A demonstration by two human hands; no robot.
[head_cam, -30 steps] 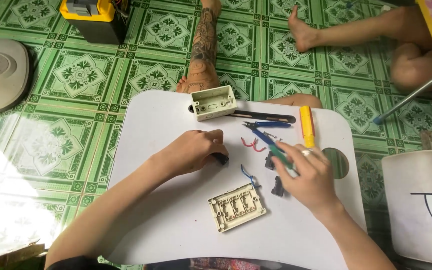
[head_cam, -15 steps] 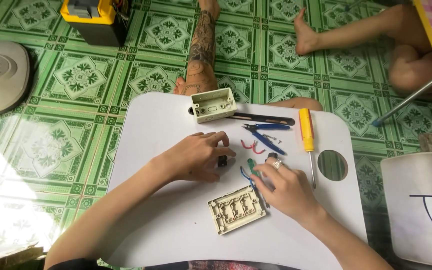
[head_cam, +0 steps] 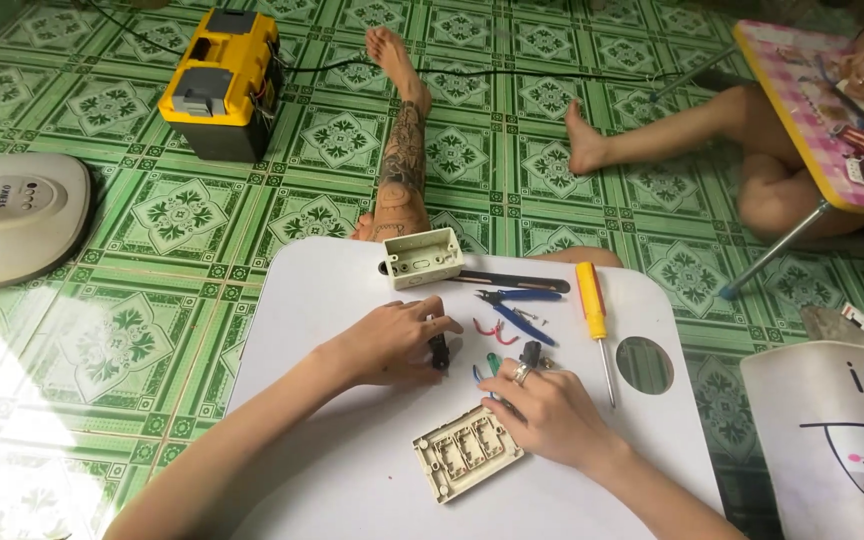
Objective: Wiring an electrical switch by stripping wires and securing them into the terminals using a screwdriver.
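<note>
My right hand (head_cam: 552,415) has come back from the tools, now beside the left. It pinches a green-handled tool (head_cam: 493,363); left hand (head_cam: 392,340) clamps a small black part (head_cam: 439,352). Switch plate (head_cam: 467,452) just below; blue cutters (head_cam: 517,305), yellow screwdriver (head_cam: 592,300) and wall box (head_cam: 422,257) beyond.

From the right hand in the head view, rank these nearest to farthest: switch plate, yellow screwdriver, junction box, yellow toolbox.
1. Switch plate: just left of the right hand.
2. Yellow screwdriver: up and to the right.
3. Junction box: table's far edge.
4. Yellow toolbox: floor, far left.
</note>
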